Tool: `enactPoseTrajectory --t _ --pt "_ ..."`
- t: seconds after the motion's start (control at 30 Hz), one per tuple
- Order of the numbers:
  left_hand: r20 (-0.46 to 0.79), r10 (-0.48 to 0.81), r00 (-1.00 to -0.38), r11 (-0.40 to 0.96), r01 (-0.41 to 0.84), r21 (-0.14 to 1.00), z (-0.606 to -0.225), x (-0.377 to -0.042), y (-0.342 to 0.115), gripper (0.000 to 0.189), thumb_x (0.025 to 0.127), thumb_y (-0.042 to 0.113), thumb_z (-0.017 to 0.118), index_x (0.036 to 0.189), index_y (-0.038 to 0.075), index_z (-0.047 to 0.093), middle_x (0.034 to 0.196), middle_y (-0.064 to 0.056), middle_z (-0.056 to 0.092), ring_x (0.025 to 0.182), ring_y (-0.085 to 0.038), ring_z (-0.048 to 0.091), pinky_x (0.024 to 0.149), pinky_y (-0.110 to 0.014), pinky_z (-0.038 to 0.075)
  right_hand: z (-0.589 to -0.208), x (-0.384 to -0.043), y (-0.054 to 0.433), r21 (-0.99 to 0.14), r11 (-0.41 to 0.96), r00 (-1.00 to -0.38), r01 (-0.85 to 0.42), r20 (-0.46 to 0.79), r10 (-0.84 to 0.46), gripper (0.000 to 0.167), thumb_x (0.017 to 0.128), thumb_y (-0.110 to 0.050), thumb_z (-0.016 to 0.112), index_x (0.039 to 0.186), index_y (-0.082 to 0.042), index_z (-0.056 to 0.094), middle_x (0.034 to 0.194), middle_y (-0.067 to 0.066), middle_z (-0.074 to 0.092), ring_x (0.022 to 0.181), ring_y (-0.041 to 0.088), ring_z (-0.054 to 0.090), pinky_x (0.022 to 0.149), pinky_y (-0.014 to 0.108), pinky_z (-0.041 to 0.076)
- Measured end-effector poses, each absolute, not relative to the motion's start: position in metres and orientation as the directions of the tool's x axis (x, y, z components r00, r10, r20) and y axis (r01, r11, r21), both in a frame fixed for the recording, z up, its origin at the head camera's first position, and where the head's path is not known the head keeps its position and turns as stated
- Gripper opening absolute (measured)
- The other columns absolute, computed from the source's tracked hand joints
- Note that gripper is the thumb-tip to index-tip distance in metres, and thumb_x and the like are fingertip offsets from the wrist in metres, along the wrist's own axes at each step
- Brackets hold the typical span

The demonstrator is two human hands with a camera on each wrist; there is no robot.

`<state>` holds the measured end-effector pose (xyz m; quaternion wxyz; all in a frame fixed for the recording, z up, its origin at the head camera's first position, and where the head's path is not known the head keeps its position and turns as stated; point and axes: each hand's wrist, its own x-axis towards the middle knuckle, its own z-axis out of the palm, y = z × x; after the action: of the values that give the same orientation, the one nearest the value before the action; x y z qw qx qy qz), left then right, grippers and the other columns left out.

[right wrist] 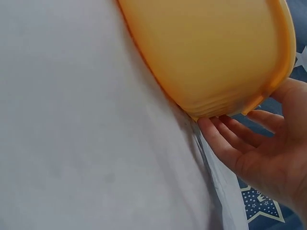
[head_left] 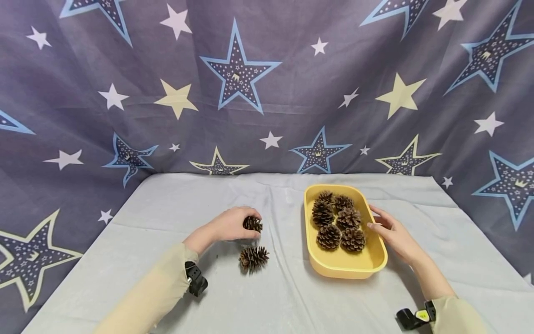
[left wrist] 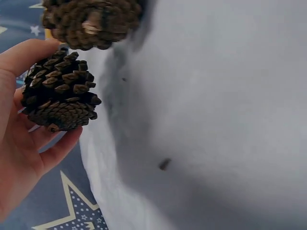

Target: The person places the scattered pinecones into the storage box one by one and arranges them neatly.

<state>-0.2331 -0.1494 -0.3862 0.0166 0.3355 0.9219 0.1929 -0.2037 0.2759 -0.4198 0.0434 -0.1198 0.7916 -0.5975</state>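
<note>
My left hand point(head_left: 233, 225) holds a brown pine cone point(head_left: 252, 224) between thumb and fingers, close over the cloth. In the left wrist view this pine cone point(left wrist: 60, 93) shows its scaly base, with the fingers curled around its far side. Nearer to me, a second pine cone point(head_left: 254, 259) lies on the cloth. On the right is a yellow plastic bin point(head_left: 346, 271) with several pine cones point(head_left: 349, 218) grouped in its middle and far part. My right hand point(head_left: 394, 236) grips the bin's right side, thumb at the rim and fingers against the outer wall point(right wrist: 211, 57).
A pale, wrinkled cloth point(head_left: 137, 232) covers the table. Behind it hangs a dark curtain point(head_left: 292, 93) printed with stars. Small dark crumbs point(left wrist: 165, 164) lie on the cloth near the left hand. Each wrist carries a black camera point(head_left: 195, 278).
</note>
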Motion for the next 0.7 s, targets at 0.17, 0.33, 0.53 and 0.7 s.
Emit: enactPoseTrajectory --t 0.17,0.33,0.53,0.7 --pt "0.167 0.585 -0.794 0.682 0.593 0.428 -0.380 -0.235 -0.144 0.044 0.076 0.037 0.068 0.114 0.017 0.060 0.113 -0.002 0.061 0.107 -0.019 0.055 0.096 -0.037 0.042 -0.420 -0.204 0.276 -0.956 0.259 -0.969 -0.136 0.074 -0.236 0.061 0.093 -0.014 0.049 0.143 0.002 0.018 0.126 0.036 0.038 0.093 0.004 0.058 0.075 0.025 0.052" --pt "0.215 0.561 -0.799 0.667 0.590 0.455 -0.374 -0.233 -0.135 0.042 0.076 0.038 0.067 0.114 0.021 0.060 0.113 0.001 0.061 0.105 -0.018 0.055 0.094 -0.038 0.043 -0.420 -0.204 0.277 -0.956 0.256 -0.969 -0.139 0.078 -0.236 0.060 0.093 -0.015 0.049 0.143 0.002 0.018 0.125 0.035 0.039 0.093 0.004 0.058 0.074 0.025 0.052" --pt "0.226 0.549 -0.805 0.671 0.585 0.455 -0.369 -0.231 -0.122 0.042 0.076 0.038 0.067 0.114 0.023 0.060 0.111 0.004 0.061 0.098 -0.013 0.057 0.086 -0.032 0.047 -0.422 -0.204 0.276 -0.960 0.243 -0.966 -0.143 0.082 -0.243 0.061 0.093 -0.014 0.049 0.143 0.003 0.017 0.126 0.036 0.038 0.094 0.006 0.058 0.075 0.025 0.052" --pt "0.231 0.538 -0.811 0.658 0.575 0.486 -0.364 -0.230 -0.112 0.042 0.075 0.039 0.068 0.114 0.024 0.059 0.108 0.005 0.060 0.091 -0.010 0.057 0.079 -0.028 0.048 -0.423 -0.205 0.276 -0.961 0.233 -0.966 -0.148 0.090 -0.243 0.060 0.093 -0.013 0.048 0.143 0.003 0.017 0.126 0.036 0.037 0.094 0.006 0.058 0.076 0.025 0.052"
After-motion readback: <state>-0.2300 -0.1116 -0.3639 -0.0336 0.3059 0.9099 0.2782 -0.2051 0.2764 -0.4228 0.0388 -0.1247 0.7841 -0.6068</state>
